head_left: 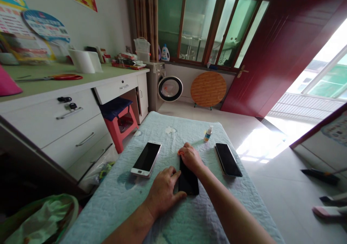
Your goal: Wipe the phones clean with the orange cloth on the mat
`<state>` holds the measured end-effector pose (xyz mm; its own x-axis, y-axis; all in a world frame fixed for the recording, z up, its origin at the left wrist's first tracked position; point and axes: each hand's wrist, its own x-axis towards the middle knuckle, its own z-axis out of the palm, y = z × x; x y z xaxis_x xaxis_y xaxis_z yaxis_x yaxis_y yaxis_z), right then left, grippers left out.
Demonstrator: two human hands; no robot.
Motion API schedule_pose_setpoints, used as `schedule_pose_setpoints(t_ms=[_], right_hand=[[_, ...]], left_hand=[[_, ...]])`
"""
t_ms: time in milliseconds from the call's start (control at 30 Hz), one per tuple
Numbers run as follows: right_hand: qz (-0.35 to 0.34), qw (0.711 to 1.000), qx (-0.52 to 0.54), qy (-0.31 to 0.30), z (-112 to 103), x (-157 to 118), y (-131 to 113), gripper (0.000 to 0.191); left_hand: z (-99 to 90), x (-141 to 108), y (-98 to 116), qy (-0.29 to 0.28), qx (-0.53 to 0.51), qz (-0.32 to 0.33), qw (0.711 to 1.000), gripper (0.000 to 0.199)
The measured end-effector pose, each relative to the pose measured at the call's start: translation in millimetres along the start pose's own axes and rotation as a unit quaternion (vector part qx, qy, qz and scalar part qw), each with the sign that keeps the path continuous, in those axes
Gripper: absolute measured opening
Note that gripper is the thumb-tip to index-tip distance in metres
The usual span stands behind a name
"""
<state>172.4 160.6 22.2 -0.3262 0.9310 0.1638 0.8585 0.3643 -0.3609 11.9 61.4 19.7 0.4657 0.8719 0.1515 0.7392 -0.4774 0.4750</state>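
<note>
A black phone (189, 181) lies screen up between my hands on the cloth-covered table (173, 128). My left hand (165, 190) grips its left edge, with the thumb across the near left corner. Over the far end is my right hand (190, 157), its fingers closed on a small orange thing (180, 152) that is mostly hidden. To the left lies a white phone (147, 158) with a dark screen. On the right, another dark phone (229, 160) rests on top of something pale. A small spray bottle (208, 134) stands beyond my right hand.
A desk (108, 76) with scissors (65, 77) and a paper roll (84, 60) runs along the left. Below it are a red stool (120, 130) and a lined bin (74, 208). A washing machine (155, 85) and round wooden tabletop (208, 88) stand behind.
</note>
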Motion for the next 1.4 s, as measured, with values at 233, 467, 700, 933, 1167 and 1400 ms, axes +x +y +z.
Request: schedule_pose_setpoints(t_ms=[233,467,700,933,1167,1400], right_hand=[[-0.008,1.0,0.014,0.002,-7.2,-6.1,12.4,0.027],[0.04,0.999,0.013,0.02,-17.6,-18.2,36.8,0.025],[0.038,0.999,0.012,0.025,-7.5,-11.9,20.2,0.025],[-0.018,0.999,0.035,0.016,-4.9,-27.8,6.4,0.025],[-0.078,0.992,0.085,-0.042,-21.0,-75.2,-9.2,0.026],[-0.076,0.988,0.115,-0.065,-28.0,-86.0,-1.8,0.027]], left_hand=[[0.1,-1.5,2.4,0.001,0.01,-0.005,1.0,0.06],[1.1,-2.1,3.3,-0.001,0.017,-0.016,1.0,0.058],[1.6,-2.7,4.0,0.003,0.022,-0.012,1.0,0.057],[2.7,-2.6,3.1,0.01,0.018,-0.016,1.0,0.055],[7.3,-2.9,0.3,0.031,0.004,-0.014,0.999,0.053],[4.5,-3.8,1.0,0.015,0.01,-0.002,1.0,0.059]])
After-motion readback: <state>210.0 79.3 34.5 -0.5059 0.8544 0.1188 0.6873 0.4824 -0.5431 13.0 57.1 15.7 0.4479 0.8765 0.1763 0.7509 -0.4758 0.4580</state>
